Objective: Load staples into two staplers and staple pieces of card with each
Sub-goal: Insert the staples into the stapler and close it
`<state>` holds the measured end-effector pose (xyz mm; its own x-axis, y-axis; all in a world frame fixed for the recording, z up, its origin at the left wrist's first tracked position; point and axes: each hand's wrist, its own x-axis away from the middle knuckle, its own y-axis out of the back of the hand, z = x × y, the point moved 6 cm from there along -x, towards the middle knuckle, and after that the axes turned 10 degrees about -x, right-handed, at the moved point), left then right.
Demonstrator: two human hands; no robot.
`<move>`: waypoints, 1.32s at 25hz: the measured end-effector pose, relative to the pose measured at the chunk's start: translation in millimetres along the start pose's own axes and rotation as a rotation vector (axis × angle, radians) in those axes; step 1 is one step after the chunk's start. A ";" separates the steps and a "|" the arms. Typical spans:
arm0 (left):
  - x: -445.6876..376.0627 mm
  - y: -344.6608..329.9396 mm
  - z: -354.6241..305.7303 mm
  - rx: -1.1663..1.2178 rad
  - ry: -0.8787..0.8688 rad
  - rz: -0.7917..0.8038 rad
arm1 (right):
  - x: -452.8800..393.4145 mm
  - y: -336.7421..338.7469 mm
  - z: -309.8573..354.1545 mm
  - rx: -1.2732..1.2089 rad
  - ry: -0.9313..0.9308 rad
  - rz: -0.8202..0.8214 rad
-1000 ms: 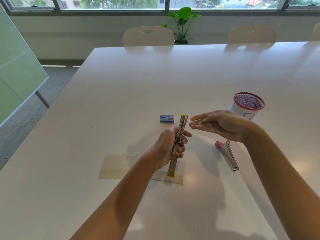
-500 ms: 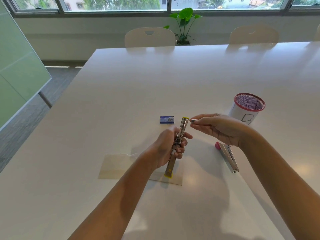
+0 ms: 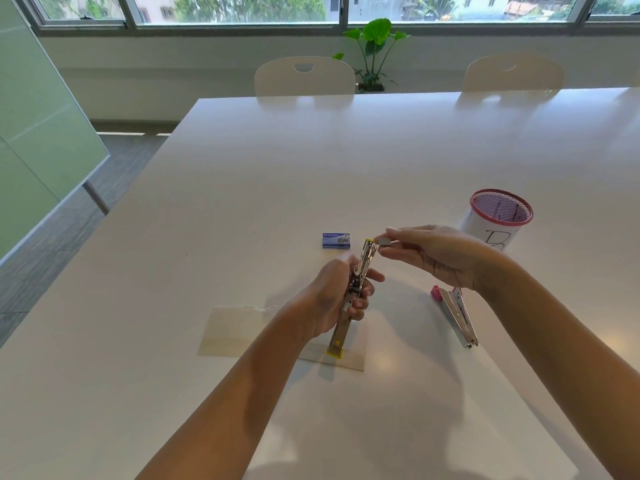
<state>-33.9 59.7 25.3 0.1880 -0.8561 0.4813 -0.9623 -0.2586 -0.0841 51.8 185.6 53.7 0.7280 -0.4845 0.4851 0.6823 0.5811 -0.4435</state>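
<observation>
The yellow-tipped stapler (image 3: 353, 292) is gripped around its middle by the left hand (image 3: 337, 292), fingers curled about it, and is held opened out above the piece of card (image 3: 235, 332) on the tabletop (image 3: 277, 188). A strip of staples (image 3: 385, 242) is pinched between the fingertips of the right hand (image 3: 436, 254), just beside the stapler's far yellow end. The strip should be lined up with the open channel and slid in legs down, without being forced, while the stapler is kept steady. The pink stapler (image 3: 455, 311) lies to the right, near the mesh cup (image 3: 498, 216); the staple box (image 3: 336, 240) is beyond
</observation>
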 end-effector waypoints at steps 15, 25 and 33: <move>5.1 -3.0 2.6 -0.024 0.017 0.016 | 10.0 -29.2 10.8 1.010 0.518 0.045; 4.0 -4.5 2.8 -0.044 0.027 0.021 | 20.6 -44.7 10.4 1.310 0.782 0.158; 3.0 -4.5 4.7 -0.050 0.045 0.009 | 21.5 -46.8 11.2 1.414 0.801 0.236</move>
<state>-28.1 56.2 23.0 0.1713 -0.8372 0.5194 -0.9727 -0.2274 -0.0457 34.7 155.3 93.3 0.9548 -0.2371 -0.1794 0.2861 0.5689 0.7710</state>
